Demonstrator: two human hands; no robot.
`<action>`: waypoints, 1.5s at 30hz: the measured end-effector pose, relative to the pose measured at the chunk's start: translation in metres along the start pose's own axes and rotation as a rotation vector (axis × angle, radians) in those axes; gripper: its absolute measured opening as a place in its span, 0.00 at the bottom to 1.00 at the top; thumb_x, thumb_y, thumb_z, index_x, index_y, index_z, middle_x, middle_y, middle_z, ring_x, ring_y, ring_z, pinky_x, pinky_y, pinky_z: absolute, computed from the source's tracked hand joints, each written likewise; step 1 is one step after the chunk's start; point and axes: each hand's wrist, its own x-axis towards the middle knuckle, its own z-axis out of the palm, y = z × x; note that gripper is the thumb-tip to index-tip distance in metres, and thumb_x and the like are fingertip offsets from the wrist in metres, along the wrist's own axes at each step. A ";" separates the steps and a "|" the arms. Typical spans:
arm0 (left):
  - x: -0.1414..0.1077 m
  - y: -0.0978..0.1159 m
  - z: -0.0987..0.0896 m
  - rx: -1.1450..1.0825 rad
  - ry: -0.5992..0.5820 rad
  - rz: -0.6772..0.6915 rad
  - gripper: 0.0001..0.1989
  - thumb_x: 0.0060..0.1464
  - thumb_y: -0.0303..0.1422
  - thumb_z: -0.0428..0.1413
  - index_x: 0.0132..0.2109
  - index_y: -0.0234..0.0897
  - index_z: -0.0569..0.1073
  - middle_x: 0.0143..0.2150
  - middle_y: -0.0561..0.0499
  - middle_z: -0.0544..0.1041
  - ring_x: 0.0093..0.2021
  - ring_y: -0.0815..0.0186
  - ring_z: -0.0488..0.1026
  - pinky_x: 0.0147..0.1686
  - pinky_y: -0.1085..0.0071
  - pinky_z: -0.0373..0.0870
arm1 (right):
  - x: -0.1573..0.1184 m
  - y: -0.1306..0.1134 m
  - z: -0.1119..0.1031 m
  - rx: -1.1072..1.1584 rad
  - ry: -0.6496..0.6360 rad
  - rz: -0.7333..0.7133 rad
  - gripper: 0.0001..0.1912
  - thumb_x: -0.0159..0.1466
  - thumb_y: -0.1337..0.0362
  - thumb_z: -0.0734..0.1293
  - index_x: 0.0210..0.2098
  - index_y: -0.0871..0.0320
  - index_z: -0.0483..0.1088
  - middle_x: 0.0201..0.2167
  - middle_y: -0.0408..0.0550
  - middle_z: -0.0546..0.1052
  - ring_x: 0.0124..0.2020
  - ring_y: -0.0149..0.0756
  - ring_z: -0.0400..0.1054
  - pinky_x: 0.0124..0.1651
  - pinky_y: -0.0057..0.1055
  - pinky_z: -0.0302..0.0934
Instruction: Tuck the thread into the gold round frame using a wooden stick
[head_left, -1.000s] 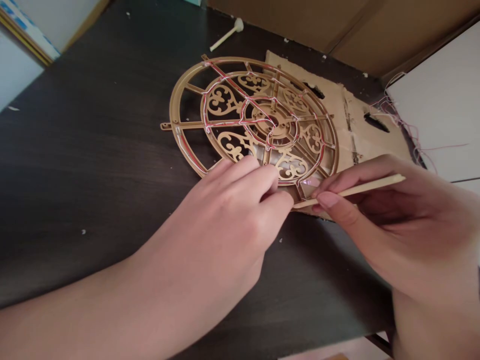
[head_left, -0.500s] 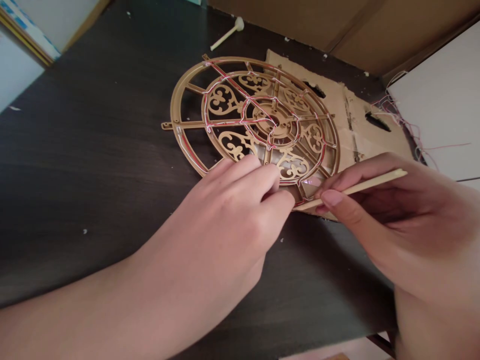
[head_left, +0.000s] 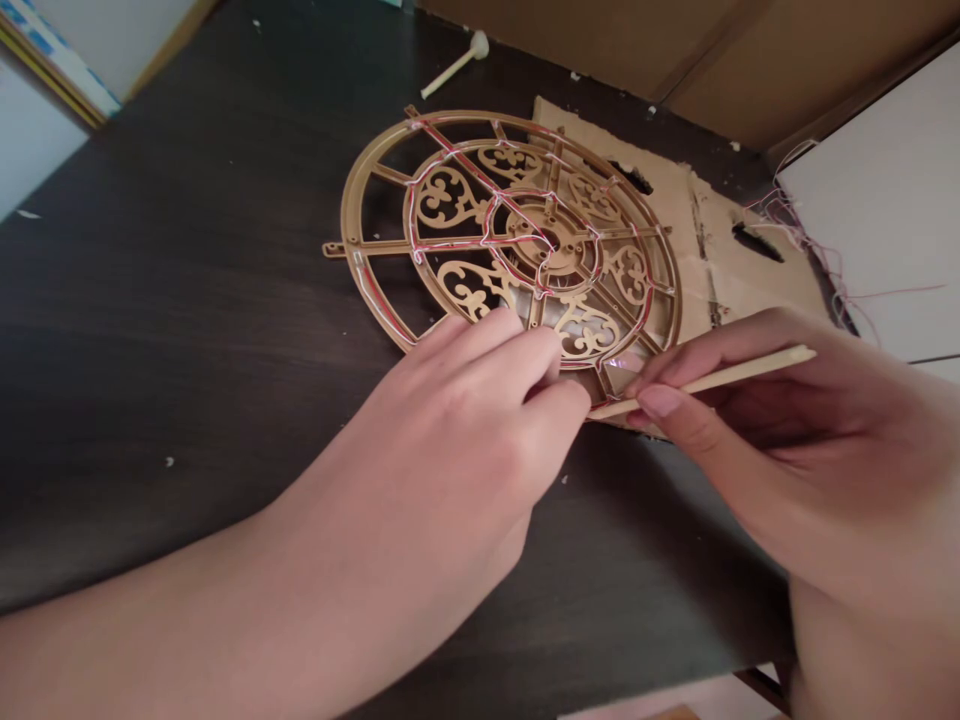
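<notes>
- The gold wheel [head_left: 510,235], strung with thin red wire, lies flat on my dark table [head_left: 187,330], partly over a cardboard sheet [head_left: 757,275].
- My left hand [head_left: 465,430] presses fingertips on its near rim, fingers curled together.
- My right hand [head_left: 795,450] pinches a wooden stick [head_left: 720,378], its tip at that rim.
- A small mallet [head_left: 456,65] lies beyond.

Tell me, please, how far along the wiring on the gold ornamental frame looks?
Thin wire already runs along most ribs of the gold frame. At its near edge, the left hand presses down while the right hand holds a wooden stick. Loose wire lies to the right, unlaid.
</notes>
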 end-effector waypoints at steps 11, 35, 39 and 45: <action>0.001 -0.001 0.002 -0.007 0.005 -0.001 0.12 0.58 0.17 0.51 0.38 0.36 0.76 0.36 0.49 0.69 0.40 0.59 0.66 0.42 0.60 0.65 | -0.001 0.000 0.001 -0.011 0.024 -0.009 0.06 0.63 0.68 0.76 0.36 0.52 0.76 0.33 0.34 0.79 0.31 0.22 0.74 0.34 0.10 0.71; 0.002 0.000 0.002 -0.006 -0.002 -0.006 0.12 0.59 0.18 0.51 0.37 0.37 0.76 0.37 0.50 0.69 0.41 0.59 0.66 0.43 0.60 0.65 | -0.001 0.001 -0.001 -0.065 0.003 -0.007 0.04 0.64 0.67 0.74 0.35 0.51 0.75 0.33 0.38 0.79 0.30 0.27 0.73 0.28 0.18 0.70; 0.002 -0.001 0.001 -0.005 0.008 0.000 0.12 0.60 0.18 0.50 0.36 0.37 0.75 0.37 0.49 0.70 0.41 0.59 0.67 0.42 0.61 0.65 | -0.002 0.000 0.000 -0.085 0.053 -0.023 0.05 0.62 0.67 0.75 0.35 0.52 0.75 0.33 0.40 0.79 0.30 0.31 0.73 0.24 0.23 0.69; 0.001 -0.002 0.002 -0.009 0.009 0.007 0.12 0.60 0.18 0.50 0.36 0.37 0.74 0.37 0.49 0.70 0.41 0.60 0.67 0.43 0.61 0.66 | -0.001 0.000 0.003 -0.036 0.095 -0.009 0.06 0.62 0.67 0.75 0.35 0.52 0.76 0.32 0.41 0.79 0.33 0.34 0.76 0.27 0.26 0.72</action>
